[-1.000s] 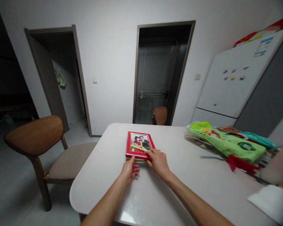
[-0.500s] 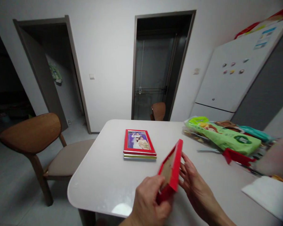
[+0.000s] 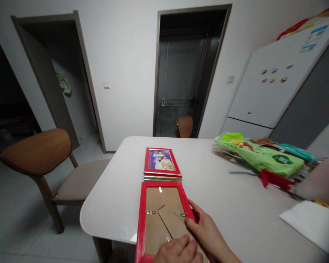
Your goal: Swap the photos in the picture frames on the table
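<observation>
A red picture frame (image 3: 143,219) is turned back side up at the table's near edge, showing its brown backing board (image 3: 159,226) with small metal clips and a diagonal slit. My right hand (image 3: 208,232) grips its right edge, thumb on top of the rim. Over the lower part of the backing lies my left hand (image 3: 178,252), its fingers bent beside the bottom clip; its thumb is hidden. Just beyond, a stack of frames rests on the table, topped by a red picture frame (image 3: 161,161) with a photo of people facing up.
On the white table's (image 3: 112,197) right side lie a green package (image 3: 265,155), a red plastic piece (image 3: 276,180), a light-coloured knife-like tool (image 3: 241,172) and white tissue (image 3: 307,223). A wooden chair (image 3: 38,153) stands at the left, and a white fridge (image 3: 260,95) behind right.
The held frame has turned from nearly edge-on to back side up and moved left, lower and nearer. My right hand has closed on its right edge; my left hand's fingers now lie over the backing.
</observation>
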Tool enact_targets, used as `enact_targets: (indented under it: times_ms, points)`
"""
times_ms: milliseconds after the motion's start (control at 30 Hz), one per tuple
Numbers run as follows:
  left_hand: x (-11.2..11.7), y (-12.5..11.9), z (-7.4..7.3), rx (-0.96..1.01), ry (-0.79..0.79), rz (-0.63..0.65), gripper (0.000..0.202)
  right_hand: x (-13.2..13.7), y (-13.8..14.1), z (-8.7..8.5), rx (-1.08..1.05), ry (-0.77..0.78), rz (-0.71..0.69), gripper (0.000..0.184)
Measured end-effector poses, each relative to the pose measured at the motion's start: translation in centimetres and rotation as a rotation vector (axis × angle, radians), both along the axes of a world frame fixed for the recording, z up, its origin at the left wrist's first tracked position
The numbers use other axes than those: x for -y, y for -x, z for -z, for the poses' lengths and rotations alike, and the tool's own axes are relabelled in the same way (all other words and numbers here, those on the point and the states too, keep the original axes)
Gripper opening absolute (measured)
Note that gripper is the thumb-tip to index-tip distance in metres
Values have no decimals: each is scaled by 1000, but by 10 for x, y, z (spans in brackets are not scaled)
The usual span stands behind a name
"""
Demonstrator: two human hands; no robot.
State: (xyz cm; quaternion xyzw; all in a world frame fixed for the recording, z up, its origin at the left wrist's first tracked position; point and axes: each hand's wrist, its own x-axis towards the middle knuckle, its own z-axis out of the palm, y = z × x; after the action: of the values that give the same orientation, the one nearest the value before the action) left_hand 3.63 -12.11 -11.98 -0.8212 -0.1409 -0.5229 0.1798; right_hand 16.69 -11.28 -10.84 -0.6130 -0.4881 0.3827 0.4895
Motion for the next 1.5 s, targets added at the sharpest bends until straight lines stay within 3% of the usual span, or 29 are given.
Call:
enact_targets:
  times_ms: [167, 367, 500, 600, 667, 733, 833, 1067, 1267, 1367, 1500]
  points:
    - [-10, 6, 12, -258, 46, 27, 19, -8, -9, 11, 566, -37, 30, 51]
    - [-9, -3, 24, -329, 142, 49, 19, -12, -9, 12, 755, -68, 9, 45]
    - [-10, 5, 14, -450, 245, 107, 14, -16, -9, 11, 817, -80, -18, 42]
    - [-24, 30, -3, -447, 542, 97, 24, -17, -9, 8, 858, -97, -34, 38]
    - [-38, 51, -11, -321, 812, -111, 40, -18, -8, 5, 876, -83, -60, 33]
    - [-51, 68, -13, -188, 1020, -291, 52, -19, -5, 2, 884, -55, -80, 29]
    - [-61, 78, -8, -124, 1174, -297, 65, -22, -4, 0, 889, -39, -74, 28]
    - [-58, 73, -2, -62, 1196, -273, 61, -28, 6, -11, 945, -117, -50, 27]
    - [-61, 72, 6, -81, 1146, -321, 54, -41, 66, -20, 846, -235, -339, 14]
    - [-61, 72, 9, -87, 1134, -317, 53, -46, 80, -14, 850, -230, -300, 16]
    - [-60, 72, 7, -80, 1130, -310, 55, -52, 68, -9, 848, -236, -244, 18]
